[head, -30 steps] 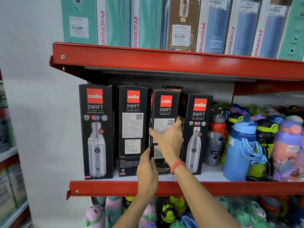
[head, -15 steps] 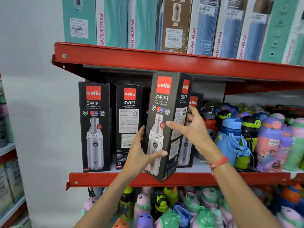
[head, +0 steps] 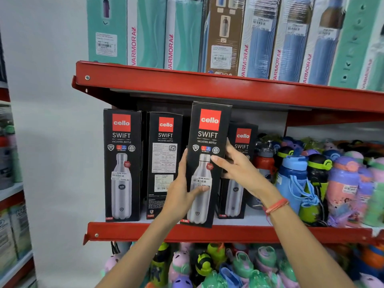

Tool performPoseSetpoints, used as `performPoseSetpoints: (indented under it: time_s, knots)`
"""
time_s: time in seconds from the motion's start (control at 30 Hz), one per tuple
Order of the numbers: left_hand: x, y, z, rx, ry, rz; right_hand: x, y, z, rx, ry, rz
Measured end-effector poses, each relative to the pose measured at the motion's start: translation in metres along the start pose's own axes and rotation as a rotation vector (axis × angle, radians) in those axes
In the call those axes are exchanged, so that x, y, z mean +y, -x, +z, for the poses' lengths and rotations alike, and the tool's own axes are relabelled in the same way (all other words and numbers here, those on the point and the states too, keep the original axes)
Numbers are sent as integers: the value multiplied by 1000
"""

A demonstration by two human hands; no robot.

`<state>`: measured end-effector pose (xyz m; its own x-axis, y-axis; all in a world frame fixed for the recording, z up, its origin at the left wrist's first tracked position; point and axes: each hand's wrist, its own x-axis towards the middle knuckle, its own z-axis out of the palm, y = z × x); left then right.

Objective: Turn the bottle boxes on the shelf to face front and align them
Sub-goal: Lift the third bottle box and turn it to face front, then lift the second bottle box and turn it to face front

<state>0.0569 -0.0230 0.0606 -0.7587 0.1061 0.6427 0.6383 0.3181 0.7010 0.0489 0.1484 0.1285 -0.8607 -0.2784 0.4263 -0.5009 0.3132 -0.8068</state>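
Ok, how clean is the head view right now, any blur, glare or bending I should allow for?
Head view: even light and no harsh shadows. The held Cello box between left hand and right hand reads sharp, though its price sticker is smeared. Bottles at far right and on the lower shelf are soft. Wide-angle bending tilts the upper boxes; faint sheen on their wrap.
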Motion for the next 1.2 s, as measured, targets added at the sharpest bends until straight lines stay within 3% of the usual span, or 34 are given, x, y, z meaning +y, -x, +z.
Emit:
performPoseSetpoints:
  time_s: [0.27, 0.7, 0.77, 0.83, 0.9, 0.97, 1.03, 1.2]
  knots:
    - [-28, -22, 22, 81, -119, -79, 30, -31, 9, 80, 173, 15]
    - [-54, -32, 27, 35, -266, -121, 65, -49, 20, 175, 57, 47]
    - [-54, -28, 23, 28, -295, -150, 61, -46, 25, 265, 87, 22]
    - [-55, -19, 16, 63, -298, -136, 56, -44, 37, 462, 187, 0]
    - [-56, -5, 2, 151, -282, -46, 47, -40, 54, 692, 370, -90]
    - [-63, 7, -15, 280, -292, 9, 31, -36, 77, 799, 490, -246]
    - [-72, 13, -34, 394, -324, -12, 12, -37, 103, 752, 513, -307]
    - [-85, 17, -59, 470, -449, -133, -6, -65, 160, 518, 566, -76]
